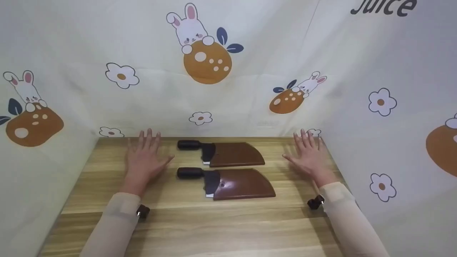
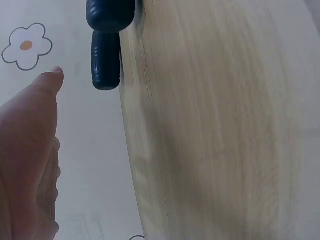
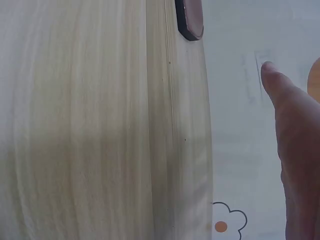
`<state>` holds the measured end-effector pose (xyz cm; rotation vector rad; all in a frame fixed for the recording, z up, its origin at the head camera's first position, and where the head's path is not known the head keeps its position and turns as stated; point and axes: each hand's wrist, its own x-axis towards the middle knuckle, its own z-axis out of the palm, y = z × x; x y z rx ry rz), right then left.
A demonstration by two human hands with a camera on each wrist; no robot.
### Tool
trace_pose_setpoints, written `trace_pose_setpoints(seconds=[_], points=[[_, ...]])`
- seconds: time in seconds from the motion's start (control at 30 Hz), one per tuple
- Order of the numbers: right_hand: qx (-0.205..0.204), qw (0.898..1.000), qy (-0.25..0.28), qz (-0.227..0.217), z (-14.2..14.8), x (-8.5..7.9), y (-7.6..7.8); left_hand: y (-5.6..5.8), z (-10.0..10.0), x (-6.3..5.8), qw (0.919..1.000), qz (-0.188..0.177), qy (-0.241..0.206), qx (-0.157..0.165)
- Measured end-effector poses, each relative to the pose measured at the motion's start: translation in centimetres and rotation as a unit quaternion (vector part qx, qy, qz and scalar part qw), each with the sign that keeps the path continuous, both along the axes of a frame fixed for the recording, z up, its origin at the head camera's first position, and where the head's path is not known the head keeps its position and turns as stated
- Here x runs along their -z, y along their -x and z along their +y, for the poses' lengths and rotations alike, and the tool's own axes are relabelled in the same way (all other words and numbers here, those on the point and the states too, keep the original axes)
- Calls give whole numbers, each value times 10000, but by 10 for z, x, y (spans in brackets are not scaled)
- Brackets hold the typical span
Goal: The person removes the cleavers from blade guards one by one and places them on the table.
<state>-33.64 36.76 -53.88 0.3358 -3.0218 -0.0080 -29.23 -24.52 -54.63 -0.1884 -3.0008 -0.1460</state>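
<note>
Two cleavers with black handles lie side by side between my hands, each blade covered by a brown leather sheath. The far cleaver (image 1: 237, 154) is near the table's back edge; the near cleaver (image 1: 244, 184) lies just in front of it. Both handles point left. To the left of the handles, my left hand (image 1: 144, 159) has its fingers straight and spread, holding nothing. My right hand (image 1: 310, 159) is spread the same way, right of the sheathed blades. In the left wrist view the black handles (image 2: 106, 62) show at the top; a sheath tip (image 3: 191, 20) shows in the right wrist view.
The wood-grain table (image 1: 221, 228) is bordered at the back and sides by a pale curtain (image 1: 150, 103) printed with rabbits, oranges and flowers. A small black wrist device (image 1: 142, 211) sits at the left cuff, and another wrist device (image 1: 315, 202) at the right.
</note>
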Motion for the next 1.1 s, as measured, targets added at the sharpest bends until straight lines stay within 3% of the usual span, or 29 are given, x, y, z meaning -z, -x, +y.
trace_pose_setpoints(seconds=[0.27, 0.57, 1.1], points=[[-450, 9972, 567, 179, -11, 1, -5, -4, 9, 2, 9999, 42, -104, 3], [-880, 9940, 574, 311, -28, 7, -23, -16, 28, 3, 9997, 27, -194, 162], [-1512, 9845, 795, 394, -57, 19, -43, -30, 57, 18, 9961, 45, -267, 836]])
